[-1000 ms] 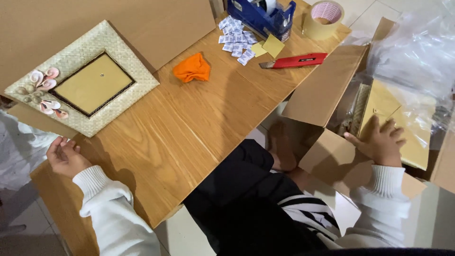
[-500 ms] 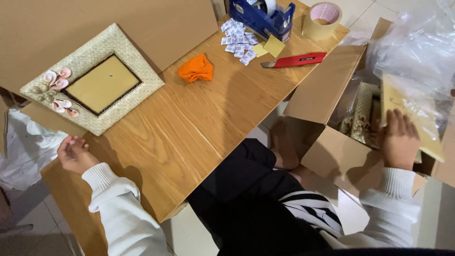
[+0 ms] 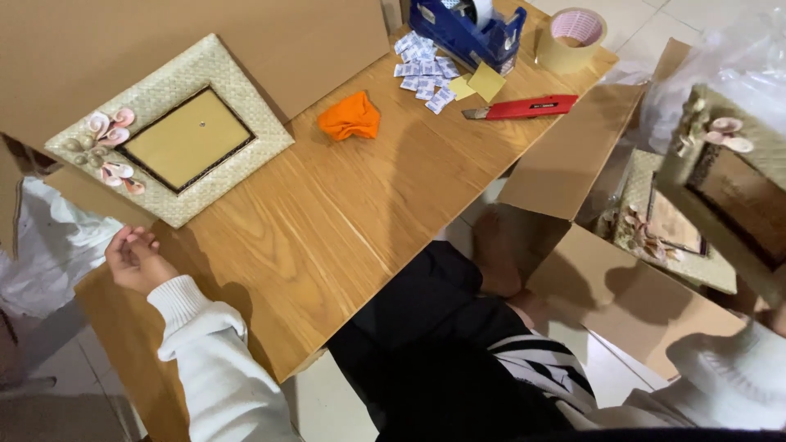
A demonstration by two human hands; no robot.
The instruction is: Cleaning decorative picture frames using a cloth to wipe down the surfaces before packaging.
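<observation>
My left hand (image 3: 135, 260) rests at the near left corner of the wooden table (image 3: 344, 229), fingers loosely curled and holding nothing. It lies just below a woven picture frame with shell decorations (image 3: 214, 67) that lies flat on the table. My right hand (image 3: 776, 317) is mostly hidden at the right edge. It grips a second woven shell frame (image 3: 725, 176), held tilted above the open cardboard box (image 3: 622, 295). Another similar frame (image 3: 665, 231) lies inside the box.
An orange cloth (image 3: 350, 116), small white sachets (image 3: 422, 69), yellow notes (image 3: 485, 80), a red box cutter (image 3: 524, 107), a blue tape dispenser (image 3: 471, 29) and a tape roll (image 3: 573, 37) lie on the table's far side. Cardboard sheet (image 3: 164, 33) behind; clear plastic wrap (image 3: 720, 57) at right.
My right hand has lifted a frame up out of the box, out of its plastic. My left hand stays at the table corner.
</observation>
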